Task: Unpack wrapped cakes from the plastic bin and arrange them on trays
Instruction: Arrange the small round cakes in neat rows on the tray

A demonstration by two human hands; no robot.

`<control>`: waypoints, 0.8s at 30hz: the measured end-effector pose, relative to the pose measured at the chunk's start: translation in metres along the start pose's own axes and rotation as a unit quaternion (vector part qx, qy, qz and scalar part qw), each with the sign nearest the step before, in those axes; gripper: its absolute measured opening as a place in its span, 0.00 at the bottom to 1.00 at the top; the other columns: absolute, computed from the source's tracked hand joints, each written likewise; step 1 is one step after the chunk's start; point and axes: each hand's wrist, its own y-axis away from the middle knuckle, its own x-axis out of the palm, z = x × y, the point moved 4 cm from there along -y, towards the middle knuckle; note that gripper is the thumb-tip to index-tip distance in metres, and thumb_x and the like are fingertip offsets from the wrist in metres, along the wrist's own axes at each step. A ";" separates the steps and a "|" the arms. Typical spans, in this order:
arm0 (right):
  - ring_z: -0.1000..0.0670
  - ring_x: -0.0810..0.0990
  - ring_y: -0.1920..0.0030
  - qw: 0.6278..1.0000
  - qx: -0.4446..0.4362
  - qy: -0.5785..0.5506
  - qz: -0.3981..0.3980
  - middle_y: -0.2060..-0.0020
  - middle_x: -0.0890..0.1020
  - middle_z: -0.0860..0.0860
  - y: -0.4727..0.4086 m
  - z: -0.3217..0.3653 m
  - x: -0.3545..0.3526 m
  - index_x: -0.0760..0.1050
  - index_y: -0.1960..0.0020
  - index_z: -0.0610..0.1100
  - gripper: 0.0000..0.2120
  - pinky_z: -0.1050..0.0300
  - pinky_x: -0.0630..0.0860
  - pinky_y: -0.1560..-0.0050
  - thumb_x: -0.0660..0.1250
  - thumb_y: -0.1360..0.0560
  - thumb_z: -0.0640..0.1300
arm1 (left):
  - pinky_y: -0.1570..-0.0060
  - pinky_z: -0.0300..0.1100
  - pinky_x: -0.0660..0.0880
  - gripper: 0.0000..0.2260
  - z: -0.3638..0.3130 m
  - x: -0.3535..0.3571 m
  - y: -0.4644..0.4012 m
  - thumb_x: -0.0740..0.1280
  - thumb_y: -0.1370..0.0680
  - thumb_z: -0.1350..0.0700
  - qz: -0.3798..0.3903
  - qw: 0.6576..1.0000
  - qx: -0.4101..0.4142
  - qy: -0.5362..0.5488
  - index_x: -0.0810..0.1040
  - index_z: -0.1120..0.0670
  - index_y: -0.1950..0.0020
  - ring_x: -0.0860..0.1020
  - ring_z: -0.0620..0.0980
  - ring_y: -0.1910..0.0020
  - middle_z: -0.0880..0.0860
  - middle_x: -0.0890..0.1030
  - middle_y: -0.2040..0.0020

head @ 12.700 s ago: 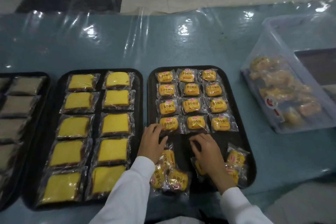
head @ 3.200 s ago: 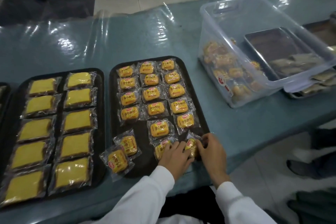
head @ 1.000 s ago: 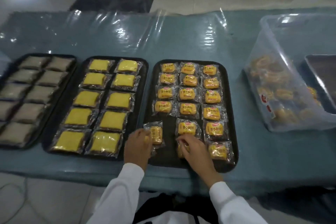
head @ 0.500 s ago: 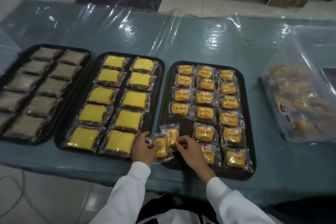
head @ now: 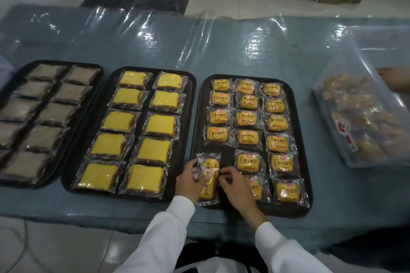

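Both hands are on the last two cakes at the near left corner of the right tray (head: 307,186): my left hand (head: 188,183) has its fingers curled round the near cake (head: 207,188), pinching the wrapper at its left edge, and my right hand (head: 235,186) pinches the crinkled film where that cake overlaps the far cake (head: 208,163) just beyond it. So both are gripping, neither slack. The near cake lies lengthwise, turned out of line with the neat rows above, and its wrapper rides over the far one. I judge these to be very light, soft little buns in slick, springy film; squeeze the middle and the crumb will dent, and the plastic will slide under a flat fingertip. Better to take each by the sealed seam or the side edges, lift a touch, turn it and set it down square in the empty left-column spots. The remaining stock sits in the bin (head: 363,153) well off to the right, blurred through its clear wall. The middle tray (head: 190,99) of larger yellow slabs and the left tray (head: 101,73) of dark ones look full.
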 end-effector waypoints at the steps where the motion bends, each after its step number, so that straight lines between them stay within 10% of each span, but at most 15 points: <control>1: 0.58 0.82 0.49 1.000 0.006 -0.012 0.005 0.50 0.84 0.56 0.000 0.000 0.000 0.76 0.39 0.50 0.10 0.67 0.75 0.53 0.68 0.19 0.42 | 0.36 0.53 0.78 0.30 -0.001 0.002 -0.001 0.77 0.25 0.55 0.003 1.000 0.004 -0.001 0.70 0.43 0.26 0.79 0.52 0.37 0.52 0.81 0.35; 12: 0.56 0.80 0.45 0.991 0.066 -0.100 0.062 0.44 0.81 0.54 0.000 0.000 -0.002 0.65 0.25 0.50 0.25 0.67 0.73 0.55 0.70 0.19 0.50 | 0.43 0.37 0.72 0.28 -0.027 0.011 -0.020 0.76 0.24 0.58 0.055 0.997 0.047 -0.028 0.72 0.47 0.26 0.78 0.47 0.38 0.49 0.81 0.35; 24: 0.52 0.82 0.50 0.952 -0.148 0.257 -0.080 0.46 0.82 0.55 -0.041 0.038 -0.037 0.77 0.38 0.50 0.10 0.53 0.82 0.48 0.68 0.19 0.47 | 0.43 0.39 0.75 0.12 -0.024 -0.007 -0.032 0.73 0.21 0.53 0.003 0.995 0.068 -0.077 0.80 0.51 0.38 0.80 0.47 0.43 0.48 0.82 0.43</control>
